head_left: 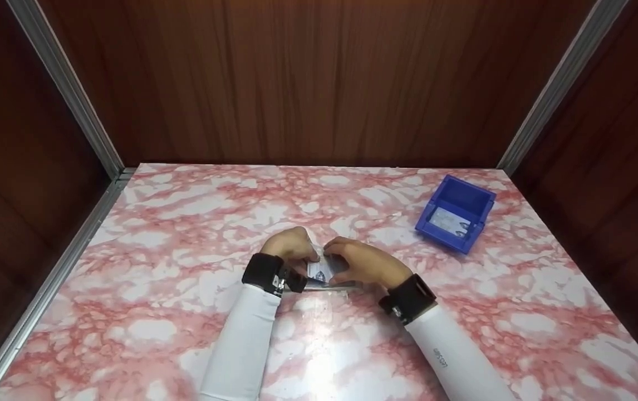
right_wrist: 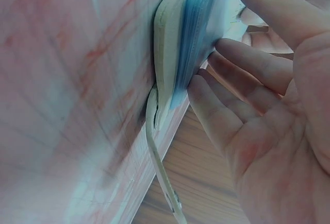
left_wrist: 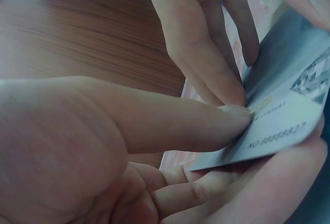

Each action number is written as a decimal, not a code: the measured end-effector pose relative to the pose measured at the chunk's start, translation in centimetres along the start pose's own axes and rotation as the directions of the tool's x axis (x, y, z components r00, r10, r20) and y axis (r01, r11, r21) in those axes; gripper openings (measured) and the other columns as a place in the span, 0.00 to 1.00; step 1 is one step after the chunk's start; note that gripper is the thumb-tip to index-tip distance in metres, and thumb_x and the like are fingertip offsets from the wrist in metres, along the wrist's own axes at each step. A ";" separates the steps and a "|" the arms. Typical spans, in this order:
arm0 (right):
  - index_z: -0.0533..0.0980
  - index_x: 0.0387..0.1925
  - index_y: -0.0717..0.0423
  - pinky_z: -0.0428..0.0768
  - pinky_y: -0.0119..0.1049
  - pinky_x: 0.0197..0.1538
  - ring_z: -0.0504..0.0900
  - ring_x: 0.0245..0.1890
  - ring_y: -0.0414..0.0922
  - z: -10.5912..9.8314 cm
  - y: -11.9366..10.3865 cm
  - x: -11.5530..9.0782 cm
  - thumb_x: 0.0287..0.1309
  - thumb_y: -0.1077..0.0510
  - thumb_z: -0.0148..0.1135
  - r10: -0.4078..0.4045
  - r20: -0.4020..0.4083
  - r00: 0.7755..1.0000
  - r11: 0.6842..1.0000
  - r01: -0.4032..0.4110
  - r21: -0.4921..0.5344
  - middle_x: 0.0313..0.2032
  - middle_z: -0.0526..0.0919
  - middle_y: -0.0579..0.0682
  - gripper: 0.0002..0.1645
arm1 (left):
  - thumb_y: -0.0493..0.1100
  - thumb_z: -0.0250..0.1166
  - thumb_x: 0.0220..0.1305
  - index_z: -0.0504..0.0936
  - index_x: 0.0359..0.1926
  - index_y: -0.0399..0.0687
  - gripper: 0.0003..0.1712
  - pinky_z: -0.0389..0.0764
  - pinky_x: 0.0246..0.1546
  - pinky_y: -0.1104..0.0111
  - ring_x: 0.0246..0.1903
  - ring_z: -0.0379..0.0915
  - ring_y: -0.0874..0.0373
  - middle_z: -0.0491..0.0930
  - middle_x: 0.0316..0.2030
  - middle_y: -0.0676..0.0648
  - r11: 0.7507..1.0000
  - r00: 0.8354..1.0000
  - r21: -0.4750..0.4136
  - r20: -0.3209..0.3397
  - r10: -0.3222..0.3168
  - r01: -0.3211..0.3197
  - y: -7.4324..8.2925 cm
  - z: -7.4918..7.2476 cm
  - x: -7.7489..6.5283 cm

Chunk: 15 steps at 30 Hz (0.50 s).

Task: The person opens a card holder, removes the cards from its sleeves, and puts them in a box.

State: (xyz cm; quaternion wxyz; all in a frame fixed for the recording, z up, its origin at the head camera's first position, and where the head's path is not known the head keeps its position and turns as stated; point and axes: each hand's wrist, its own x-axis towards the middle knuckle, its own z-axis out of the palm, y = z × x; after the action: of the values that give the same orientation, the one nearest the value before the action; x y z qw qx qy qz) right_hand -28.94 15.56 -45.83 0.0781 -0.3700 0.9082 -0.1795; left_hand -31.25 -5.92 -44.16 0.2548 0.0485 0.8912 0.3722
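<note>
My left hand (head_left: 291, 248) pinches a pale printed card (left_wrist: 289, 123), with the thumb on its face and fingers beneath it. A diamond picture and a number line show on the card. Below the hands lies a card holder with a cream cover (right_wrist: 166, 44) and a stack of blue plastic sleeves (right_wrist: 193, 38). My right hand (head_left: 368, 264) grips the holder's sleeves from the right side, fingertips along their edge and thumb on the near side. Part of the card and holder is hidden behind the hands.
A blue plastic bin (head_left: 464, 195) stands at the right rear of the pink marbled table (head_left: 185, 334), with another printed card (head_left: 449, 221) inside. From the holder's cover a cream strap (right_wrist: 160, 162) sticks out. Brown wood-grain panels (head_left: 308, 83) surround the table.
</note>
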 end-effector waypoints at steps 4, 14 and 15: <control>0.80 0.66 0.64 0.83 0.50 0.72 0.84 0.65 0.54 -0.2 0.0 0.1 0.58 0.54 0.83 -0.010 -0.008 1.000 1.000 0.010 0.007 0.65 0.83 0.59 0.37 | 0.36 0.70 0.62 0.78 0.29 0.45 0.09 0.81 0.17 0.75 0.14 0.80 0.61 0.81 0.23 0.48 1.000 1.000 -0.008 -0.015 0.006 -0.006 0.1 -0.1 -0.1; 0.80 0.66 0.66 0.81 0.51 0.74 0.83 0.68 0.57 -0.1 0.0 0.0 0.59 0.52 0.82 0.003 0.009 1.000 1.000 -0.003 -0.004 0.68 0.81 0.61 0.39 | 0.35 0.68 0.64 0.78 0.31 0.43 0.06 0.81 0.16 0.76 0.14 0.79 0.61 0.78 0.24 0.49 0.997 1.000 -0.069 0.003 0.025 -0.025 0.1 -0.4 -0.6; 0.79 0.67 0.66 0.80 0.51 0.75 0.83 0.68 0.57 -0.1 0.0 0.0 0.59 0.51 0.82 0.008 0.014 1.000 1.000 -0.007 -0.005 0.68 0.81 0.61 0.39 | 0.35 0.68 0.64 0.78 0.31 0.43 0.06 0.81 0.16 0.76 0.14 0.79 0.61 0.78 0.23 0.49 0.998 1.000 -0.055 0.003 0.027 -0.027 0.0 -0.4 -0.6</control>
State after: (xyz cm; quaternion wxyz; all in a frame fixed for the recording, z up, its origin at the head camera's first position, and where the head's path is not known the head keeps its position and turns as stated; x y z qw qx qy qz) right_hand -28.95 15.55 -45.72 0.0842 -0.3680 0.9094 -0.1743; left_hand -30.90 -6.32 -43.63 0.2525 0.0540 0.8794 0.3998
